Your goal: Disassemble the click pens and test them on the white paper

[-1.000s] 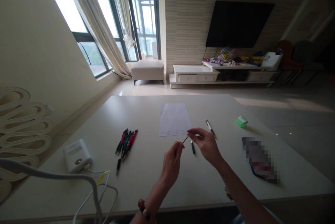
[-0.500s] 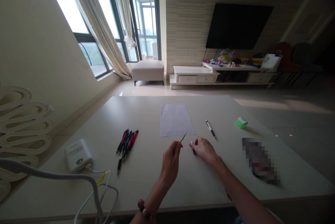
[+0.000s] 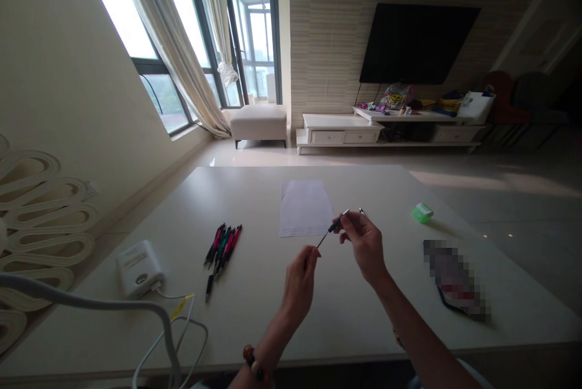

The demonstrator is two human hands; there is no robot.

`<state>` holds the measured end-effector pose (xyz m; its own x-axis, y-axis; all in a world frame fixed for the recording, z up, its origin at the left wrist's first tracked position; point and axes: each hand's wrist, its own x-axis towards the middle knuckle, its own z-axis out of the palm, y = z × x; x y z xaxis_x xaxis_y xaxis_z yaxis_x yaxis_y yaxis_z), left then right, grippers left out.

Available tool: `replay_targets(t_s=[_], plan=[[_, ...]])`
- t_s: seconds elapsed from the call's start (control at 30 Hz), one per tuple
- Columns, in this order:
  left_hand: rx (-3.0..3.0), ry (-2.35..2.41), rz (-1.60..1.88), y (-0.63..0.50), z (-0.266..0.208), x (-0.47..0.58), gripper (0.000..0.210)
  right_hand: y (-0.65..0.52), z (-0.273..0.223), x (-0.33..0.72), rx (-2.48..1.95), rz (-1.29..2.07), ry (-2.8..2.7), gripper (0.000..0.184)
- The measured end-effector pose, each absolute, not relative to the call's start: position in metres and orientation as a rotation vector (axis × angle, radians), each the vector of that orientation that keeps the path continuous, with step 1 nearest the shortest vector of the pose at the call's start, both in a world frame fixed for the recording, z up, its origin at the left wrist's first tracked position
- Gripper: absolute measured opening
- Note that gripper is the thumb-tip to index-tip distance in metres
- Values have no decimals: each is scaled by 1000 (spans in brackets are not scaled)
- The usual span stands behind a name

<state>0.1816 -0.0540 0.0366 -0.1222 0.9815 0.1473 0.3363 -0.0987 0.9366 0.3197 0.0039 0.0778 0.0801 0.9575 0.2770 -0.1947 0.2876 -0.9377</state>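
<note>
My left hand (image 3: 299, 280) pinches a thin dark pen refill (image 3: 322, 239) that points up and to the right. In the fingers of my right hand (image 3: 367, 249) is a short black pen barrel (image 3: 337, 223) with a silvery end. The refill's upper end meets the barrel's lower end; whether it sits inside cannot be made out. Behind my right hand, the end of a white and black pen (image 3: 362, 211) peeks out, the rest of it hidden. A sheet of white paper (image 3: 304, 207) lies on the table just beyond my hands.
Several pens (image 3: 222, 246) lie in a bunch on the left, with a black pen part (image 3: 210, 288) below them. A white power bank (image 3: 140, 269) with a cable stands farther left. On the right are a green and white box (image 3: 422, 213) and a pixelated dark item (image 3: 457, 283).
My right hand has lifted the black barrel off the table, up and to the right, and brought it to the refill's end. My left hand has barely moved, still holding the refill.
</note>
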Motion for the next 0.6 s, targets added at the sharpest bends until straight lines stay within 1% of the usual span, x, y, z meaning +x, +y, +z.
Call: replay_targets(t_s=[0.17, 0.4, 0.6], plan=[[1488, 1530, 1211, -54, 36, 181, 33, 4, 75, 318, -888, 1077, -1150, 27], [1492, 1523, 1213, -53, 33, 180, 32, 3, 75, 320, -872, 1098, -1186, 24], [1465, 1500, 1223, -52, 34, 182, 29, -2, 68, 312, -896, 1163, -1325, 24]])
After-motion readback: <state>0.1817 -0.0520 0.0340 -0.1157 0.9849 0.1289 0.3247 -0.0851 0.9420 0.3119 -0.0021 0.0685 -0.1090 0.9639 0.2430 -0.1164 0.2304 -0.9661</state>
